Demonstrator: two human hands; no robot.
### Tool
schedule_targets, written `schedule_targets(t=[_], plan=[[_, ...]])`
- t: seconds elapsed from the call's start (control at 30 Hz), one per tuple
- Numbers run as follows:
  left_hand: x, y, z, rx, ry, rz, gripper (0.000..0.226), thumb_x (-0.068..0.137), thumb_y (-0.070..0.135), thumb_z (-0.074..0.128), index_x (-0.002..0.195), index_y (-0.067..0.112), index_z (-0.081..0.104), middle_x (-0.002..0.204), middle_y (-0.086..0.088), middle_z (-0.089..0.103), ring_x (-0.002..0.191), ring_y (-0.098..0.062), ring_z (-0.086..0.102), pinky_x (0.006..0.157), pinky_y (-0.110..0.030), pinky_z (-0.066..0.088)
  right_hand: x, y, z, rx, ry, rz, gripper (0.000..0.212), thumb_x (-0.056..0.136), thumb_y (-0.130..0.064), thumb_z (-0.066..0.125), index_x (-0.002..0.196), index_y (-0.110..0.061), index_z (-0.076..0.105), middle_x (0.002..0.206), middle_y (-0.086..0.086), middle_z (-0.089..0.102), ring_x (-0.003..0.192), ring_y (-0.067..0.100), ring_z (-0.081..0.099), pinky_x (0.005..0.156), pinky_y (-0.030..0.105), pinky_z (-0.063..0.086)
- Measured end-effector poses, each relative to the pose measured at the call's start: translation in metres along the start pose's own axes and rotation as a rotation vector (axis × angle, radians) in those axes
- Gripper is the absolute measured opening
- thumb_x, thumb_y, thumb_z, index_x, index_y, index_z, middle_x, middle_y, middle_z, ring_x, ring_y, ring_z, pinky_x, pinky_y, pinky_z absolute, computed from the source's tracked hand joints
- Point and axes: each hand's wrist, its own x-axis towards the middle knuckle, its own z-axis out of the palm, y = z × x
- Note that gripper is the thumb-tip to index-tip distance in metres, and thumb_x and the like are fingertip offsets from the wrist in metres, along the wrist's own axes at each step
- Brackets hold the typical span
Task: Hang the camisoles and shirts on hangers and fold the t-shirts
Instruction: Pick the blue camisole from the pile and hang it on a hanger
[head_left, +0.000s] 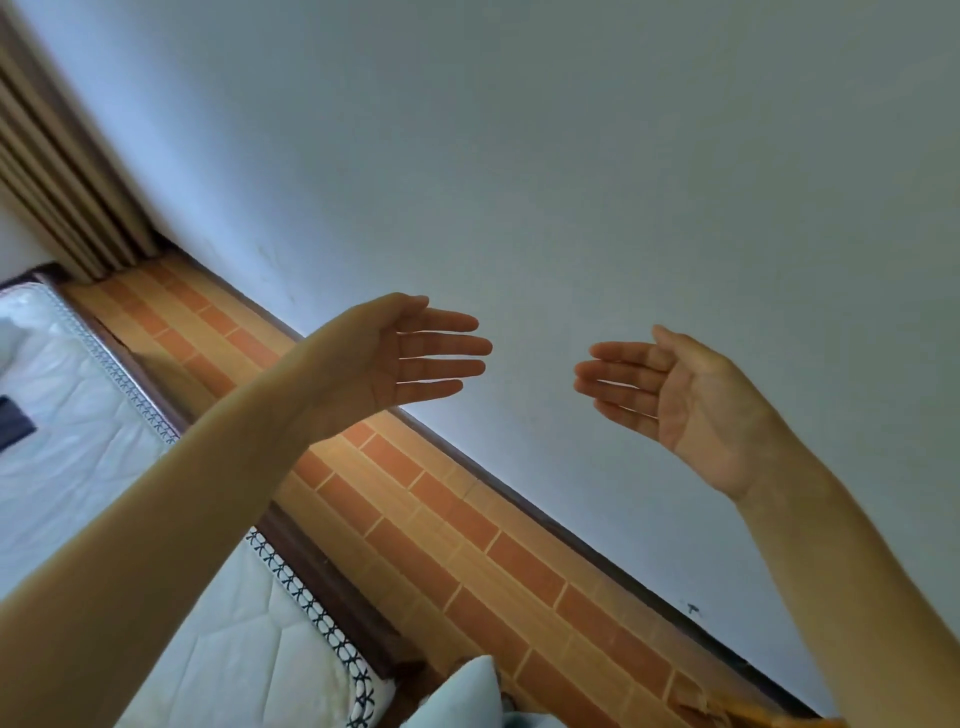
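1. Two hands raised, both holding nothing: your left hand (415, 358) and right hand (670, 395) spread flat, palms facing.
2. No shirt or hanger shows; only pale cloth (470, 693) beside the mattress (67, 395).
3. Reaching down unsighted, you may grab the wrong garment.

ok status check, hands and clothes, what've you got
Left hand open, right hand open, both raised before the wall. No clothes or hangers identifiable. Nothing between the hands.
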Motion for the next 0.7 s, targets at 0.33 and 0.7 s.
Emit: schedule_targets(t=[0.33,0.7], plan=[[0.030,0.026,-0.069,-0.072,0.155,0.046,0.043,0.103,0.027,0.032,0.120,0.002,0.062,0.118,-0.016,0.069,0.109,-0.031,0.067,0.092,-0.041,0.055,0.103,-0.027,0.050,-0.096,-0.166,0.037,0.043,0.106,-0.033,0.031,0.116,-0.008,0.064,0.107,0.014,0.074,0.102,0.026,0.071,0.092,0.037,0.052],[0.067,0.102,-0.241,-0.139,0.408,0.110,0.041,0.102,0.027,0.034,0.116,0.004,0.065,0.116,-0.015,0.070,0.105,-0.030,0.069,0.088,-0.039,0.057,0.285,-0.065,0.218,-0.252,-0.409,0.056,0.044,0.107,-0.033,0.029,0.117,-0.008,0.064,0.108,0.013,0.074,0.102,0.026,0.071,0.093,0.037,0.053]])
